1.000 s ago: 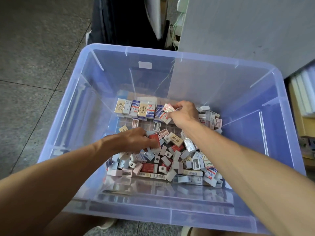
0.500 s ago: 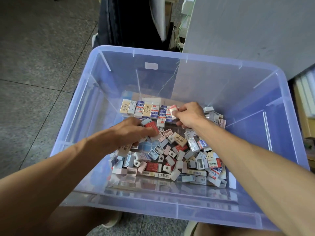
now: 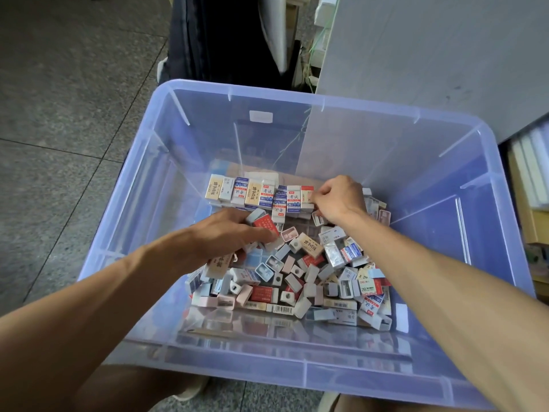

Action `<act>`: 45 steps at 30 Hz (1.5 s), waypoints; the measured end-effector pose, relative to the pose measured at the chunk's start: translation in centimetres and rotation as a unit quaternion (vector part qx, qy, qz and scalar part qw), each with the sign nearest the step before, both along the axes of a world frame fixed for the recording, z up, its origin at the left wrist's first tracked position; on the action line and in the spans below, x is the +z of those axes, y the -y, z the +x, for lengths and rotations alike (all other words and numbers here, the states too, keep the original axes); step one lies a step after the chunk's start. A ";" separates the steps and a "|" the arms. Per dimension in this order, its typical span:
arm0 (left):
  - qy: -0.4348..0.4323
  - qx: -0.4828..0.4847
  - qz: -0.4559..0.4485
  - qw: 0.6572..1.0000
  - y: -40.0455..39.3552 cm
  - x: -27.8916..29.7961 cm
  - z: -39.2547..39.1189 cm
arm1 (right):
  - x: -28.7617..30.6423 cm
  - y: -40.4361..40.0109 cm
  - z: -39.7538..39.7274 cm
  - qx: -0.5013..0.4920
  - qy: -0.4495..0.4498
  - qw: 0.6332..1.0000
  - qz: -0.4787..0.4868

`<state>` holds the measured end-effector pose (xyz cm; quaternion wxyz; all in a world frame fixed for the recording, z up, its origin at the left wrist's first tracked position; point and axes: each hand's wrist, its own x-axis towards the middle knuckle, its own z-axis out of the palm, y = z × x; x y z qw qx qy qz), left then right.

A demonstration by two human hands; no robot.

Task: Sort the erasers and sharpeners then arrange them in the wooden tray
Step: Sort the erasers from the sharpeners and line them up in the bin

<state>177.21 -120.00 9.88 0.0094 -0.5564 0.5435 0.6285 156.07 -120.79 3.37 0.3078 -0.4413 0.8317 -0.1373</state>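
Note:
A loose heap of boxed erasers and small sharpeners (image 3: 309, 281) fills the bottom of a clear blue plastic bin (image 3: 297, 370). Along the far side stands a neat row of upright erasers (image 3: 258, 193). My right hand (image 3: 338, 200) is at the right end of that row, its fingers curled against the last red and white eraser (image 3: 306, 194). My left hand (image 3: 228, 233) lies over the heap's left part and holds a red eraser (image 3: 266, 225) between its fingers, with a beige eraser (image 3: 218, 264) under its palm. The wooden tray is barely visible beneath the pieces.
The bin stands on a grey stone floor (image 3: 59, 114). A grey panel (image 3: 430, 55) rises behind it on the right and dark furniture (image 3: 225, 37) behind it in the middle. Stacked paper or boxes (image 3: 531, 179) stand at the right edge. My knees are under the bin's near rim.
My left hand has lifted the red eraser out of the heap toward the row. My right hand has set its eraser at the row's right end.

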 end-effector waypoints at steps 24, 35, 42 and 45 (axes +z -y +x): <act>0.006 0.021 -0.004 1.000 -0.1 0.0 -0.3 | -2.2 -3.4 2.1 0.243 -0.196 0.940 -0.141; -0.008 0.024 0.000 1.000 0.0 0.2 -0.1 | -1.7 -1.6 2.8 0.329 -0.179 0.919 -0.119; -0.010 0.030 -0.007 0.999 0.1 0.2 -0.3 | -2.3 -1.1 2.6 0.330 -0.222 0.907 -0.138; -0.008 0.024 -0.010 1.000 0.0 0.2 -0.2 | -2.5 -1.6 2.0 0.316 -0.214 0.914 -0.139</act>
